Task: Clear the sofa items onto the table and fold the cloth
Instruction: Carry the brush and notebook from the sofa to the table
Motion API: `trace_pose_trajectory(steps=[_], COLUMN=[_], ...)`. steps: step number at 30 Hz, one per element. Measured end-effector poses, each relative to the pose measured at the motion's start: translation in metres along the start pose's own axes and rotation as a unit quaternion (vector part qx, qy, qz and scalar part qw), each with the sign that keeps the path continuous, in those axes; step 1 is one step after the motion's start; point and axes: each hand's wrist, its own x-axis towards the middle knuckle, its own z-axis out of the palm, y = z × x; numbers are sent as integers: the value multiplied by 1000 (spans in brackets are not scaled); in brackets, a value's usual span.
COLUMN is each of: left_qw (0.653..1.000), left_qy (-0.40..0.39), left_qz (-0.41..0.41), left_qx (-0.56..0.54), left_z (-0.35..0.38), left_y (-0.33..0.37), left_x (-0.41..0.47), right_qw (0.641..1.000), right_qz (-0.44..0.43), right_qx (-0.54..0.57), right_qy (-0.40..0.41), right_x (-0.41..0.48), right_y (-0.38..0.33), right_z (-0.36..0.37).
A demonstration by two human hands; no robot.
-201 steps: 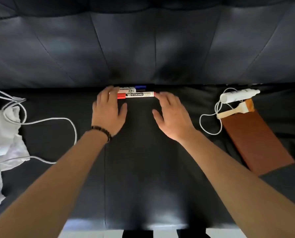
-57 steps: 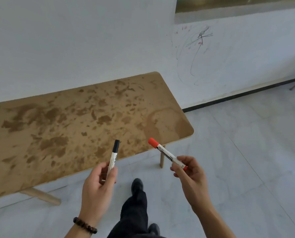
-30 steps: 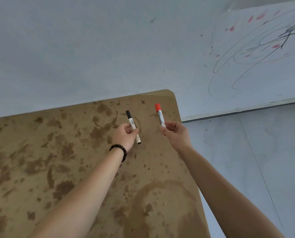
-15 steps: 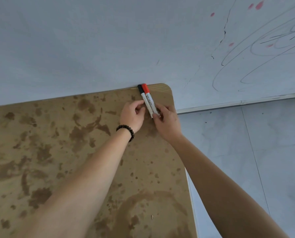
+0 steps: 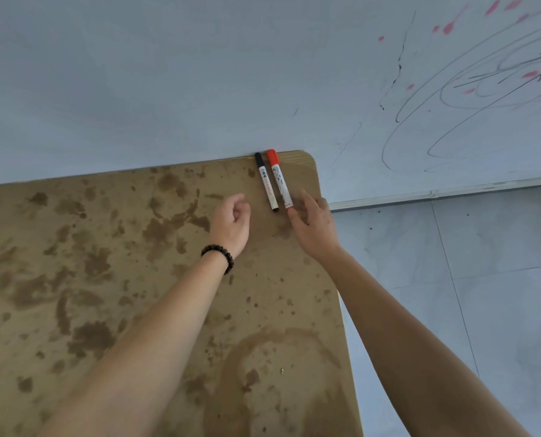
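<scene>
- the black marker (image 5: 266,181) and the red marker (image 5: 280,179) lie flat on the table, side by side and almost touching along their length. the red one is on the right.
- both caps point away from the fingers, toward the wall, and reach the table's back edge at its far right corner. the tail ends point back at the hands.
- on my feed the right hand (image 5: 313,225) hovers low, its fingers fairly straight and loosely together, gripping nothing. the forefinger tip sits right at the red marker's tail end, and i cannot tell whether it touches.
- the left hand (image 5: 231,222) has its fingers loosely curled toward the palm, thumb tip near the forefinger, pinching nothing. the black marker's tail lies just right of those knuckles, clearly apart from them.
- a dark beaded bracelet (image 5: 218,257) circles the left wrist.
- the table (image 5: 105,247) under both forearms is brown and blotched with darker stains. i see a ring-shaped mark on the near side of the hands, between the two arms.
- beyond the fingertips stands a pale wall (image 5: 168,89), with the table's back edge against it.
- up and to the right of the right fingers the wall carries dark looping scribbles (image 5: 452,99) and red dabs.
- right of the right hand, past the table's side edge, i see pale floor tiles (image 5: 483,279) and a light baseboard (image 5: 436,192) along the foot of the wall.
</scene>
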Motion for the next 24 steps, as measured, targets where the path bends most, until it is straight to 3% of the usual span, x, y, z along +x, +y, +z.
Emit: trace_pose_trajectory(steps=[6, 12, 18, 24], left_qw=[995, 981, 958, 908], left_qy=[-3, 51, 182, 352], left_qz=[-42, -52, -37, -57], left_qx=[-87, -178, -219, -219], left_z=[-73, -144, -184, -166], left_y=[-27, -71, -73, -76], left_x=[-139, -286, -374, -462], right_qw=[994, 995, 991, 983], right_qz=[36, 52, -30, -160], right_qx=[-65, 79, 109, 87], right_qy=[-74, 39, 72, -2], right_x=[-115, -283, -360, -365], right_y=[5, 6, 8, 3], right_z=[-15, -29, -50, -67])
